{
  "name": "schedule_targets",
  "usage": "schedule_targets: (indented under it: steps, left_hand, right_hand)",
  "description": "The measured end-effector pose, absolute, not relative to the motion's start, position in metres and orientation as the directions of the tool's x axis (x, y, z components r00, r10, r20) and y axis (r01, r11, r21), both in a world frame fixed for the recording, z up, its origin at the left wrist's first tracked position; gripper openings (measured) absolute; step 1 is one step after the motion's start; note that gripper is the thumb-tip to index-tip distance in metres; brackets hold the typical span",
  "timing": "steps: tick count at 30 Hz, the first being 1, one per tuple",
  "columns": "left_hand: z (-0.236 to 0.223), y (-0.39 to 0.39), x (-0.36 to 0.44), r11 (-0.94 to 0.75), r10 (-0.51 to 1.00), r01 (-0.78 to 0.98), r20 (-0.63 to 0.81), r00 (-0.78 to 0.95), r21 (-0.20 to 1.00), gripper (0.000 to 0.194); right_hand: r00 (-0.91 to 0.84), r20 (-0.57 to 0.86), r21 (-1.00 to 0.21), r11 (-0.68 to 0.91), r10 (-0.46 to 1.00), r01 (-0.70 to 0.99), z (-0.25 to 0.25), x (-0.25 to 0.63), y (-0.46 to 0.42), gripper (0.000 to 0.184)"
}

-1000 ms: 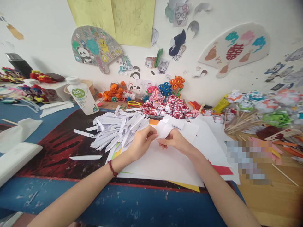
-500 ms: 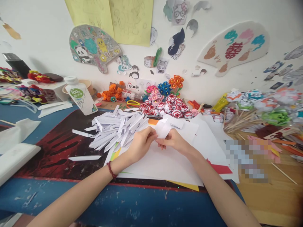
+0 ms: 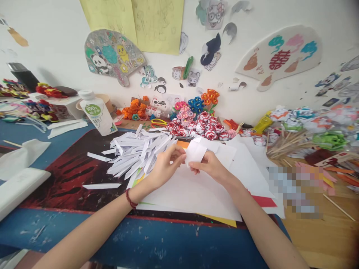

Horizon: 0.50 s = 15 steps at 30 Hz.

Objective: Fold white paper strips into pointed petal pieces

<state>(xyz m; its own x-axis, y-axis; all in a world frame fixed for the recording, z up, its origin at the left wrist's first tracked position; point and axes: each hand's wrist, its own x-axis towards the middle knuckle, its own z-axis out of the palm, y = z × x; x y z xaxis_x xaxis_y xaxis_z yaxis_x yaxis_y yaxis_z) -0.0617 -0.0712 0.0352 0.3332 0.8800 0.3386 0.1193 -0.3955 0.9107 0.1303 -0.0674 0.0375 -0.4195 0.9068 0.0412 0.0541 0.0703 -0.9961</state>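
A white bottle [image 3: 97, 116] with a green label is on the left. Red and white flowers [image 3: 206, 126] sit in the middle. Yellow sheets [image 3: 158, 26] and a panda fan [image 3: 113, 56] are on the wall, upper left. Thin sticks [image 3: 288, 144] lie at the right.

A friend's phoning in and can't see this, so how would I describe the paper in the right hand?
On the blue tabletop, find the large white sheets near the middle. Over their far part, the right hand pinches a small white paper piece. Unlike the narrow folded strips piled to its left, it's broad and held in a hand.
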Motion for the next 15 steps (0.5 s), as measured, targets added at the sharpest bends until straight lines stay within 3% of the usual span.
schedule_targets:
  steps: [9,15]
  left_hand:
    - [0.0305,-0.0691,-0.0607,-0.269,0.84,0.032,0.218,0.497,0.963,0.029]
    - [0.0284,-0.0705,-0.0594,-0.223,0.846,0.035,0.175,0.503,0.974,0.034]
  right_hand:
    - [-0.441,0.068,-0.996,0.09,0.895,0.029,0.042,0.1327,-0.0694,0.023]
    - [-0.449,0.057,-0.995,0.09,0.892,0.052,0.0395,0.1345,-0.0677,0.025]
